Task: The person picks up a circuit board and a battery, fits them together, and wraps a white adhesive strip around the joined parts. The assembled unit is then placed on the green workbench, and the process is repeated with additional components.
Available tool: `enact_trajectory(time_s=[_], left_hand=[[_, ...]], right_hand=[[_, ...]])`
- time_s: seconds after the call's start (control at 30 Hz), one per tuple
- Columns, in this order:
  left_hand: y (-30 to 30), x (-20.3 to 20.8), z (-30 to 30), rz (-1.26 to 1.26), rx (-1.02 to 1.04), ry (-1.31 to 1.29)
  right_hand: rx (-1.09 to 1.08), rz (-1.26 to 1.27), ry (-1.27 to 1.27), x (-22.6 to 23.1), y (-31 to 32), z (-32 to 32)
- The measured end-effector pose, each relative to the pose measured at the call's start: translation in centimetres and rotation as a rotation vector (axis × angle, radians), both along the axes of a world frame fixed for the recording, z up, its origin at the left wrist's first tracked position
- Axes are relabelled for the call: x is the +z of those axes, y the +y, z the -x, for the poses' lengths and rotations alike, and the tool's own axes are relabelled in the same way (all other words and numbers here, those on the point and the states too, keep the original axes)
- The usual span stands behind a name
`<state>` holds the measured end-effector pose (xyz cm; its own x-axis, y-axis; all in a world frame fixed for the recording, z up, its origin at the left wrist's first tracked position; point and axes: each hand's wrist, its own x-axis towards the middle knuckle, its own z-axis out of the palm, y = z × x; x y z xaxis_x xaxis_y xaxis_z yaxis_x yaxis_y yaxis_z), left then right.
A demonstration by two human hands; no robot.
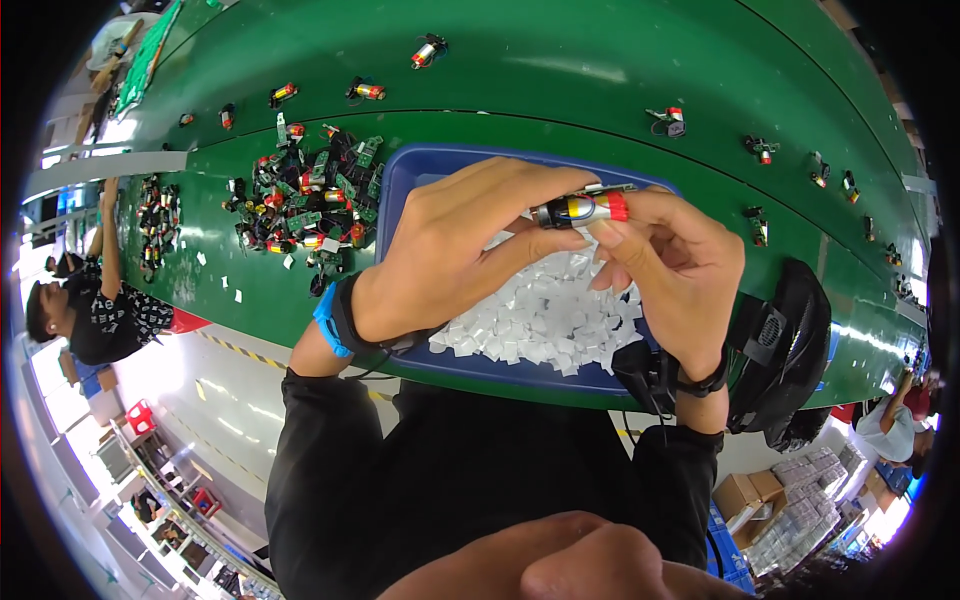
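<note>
Over the blue tray (400, 180) I hold a small cylindrical part with a red and yellow wrap (582, 209), a dark end and a thin board along its top. My left hand (450, 235) pinches the dark end between thumb and fingers. At the red end, my right hand (690, 255) grips it with thumb and forefinger, the other fingers curled. Below both hands, a heap of small white square pieces (540, 320) fills much of the tray. Whether a white piece is between my right fingers cannot be made out.
A pile of similar parts with green circuit boards (310, 195) lies left of the tray. Single parts (428, 52) are spread along the green table (560, 75). A black bag (790, 340) stands at right. Another person (95, 290) works at far left.
</note>
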<state>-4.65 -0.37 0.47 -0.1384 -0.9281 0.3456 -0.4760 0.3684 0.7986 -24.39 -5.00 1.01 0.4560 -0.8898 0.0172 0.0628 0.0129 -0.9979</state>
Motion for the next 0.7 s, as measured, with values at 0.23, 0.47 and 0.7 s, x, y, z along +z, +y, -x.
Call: enact_trajectory(time_s=[0.23,0.47,0.7], left_hand=[[-0.1,-0.1,-0.1,-0.249,-0.105,0.328],[-1.1,0.5,-0.9,-0.758,-0.265,0.655],[-1.0,-1.5,-0.5,-0.668,-0.22,0.488]], right_hand=[[0.12,0.024,0.234,-1.2,-1.3,1.4],[0.066,0.921,0.348,-0.9,-2.1,0.9],[0.183,0.679,0.382,-1.2,-2.0,0.8]])
